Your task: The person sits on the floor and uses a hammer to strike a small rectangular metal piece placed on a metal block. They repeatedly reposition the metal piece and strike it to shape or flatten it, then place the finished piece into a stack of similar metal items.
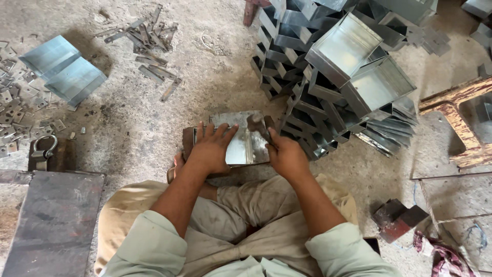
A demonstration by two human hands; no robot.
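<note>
A shiny metal sheet piece (245,145) lies on a dark block (188,139) on the floor in front of my crossed legs. My left hand (210,149) presses flat on the sheet's left part, fingers spread. Gripping a hammer handle, my right hand (286,156) rests the dark hammer head (255,123) on the sheet's upper right.
A tall heap of folded metal boxes (338,66) stands right behind the sheet. Two folded sheets (64,69) and small metal tabs (15,97) lie at the left, metal strips (151,46) at the back. A dark plate (54,220) lies left, a wooden bench (456,113) right.
</note>
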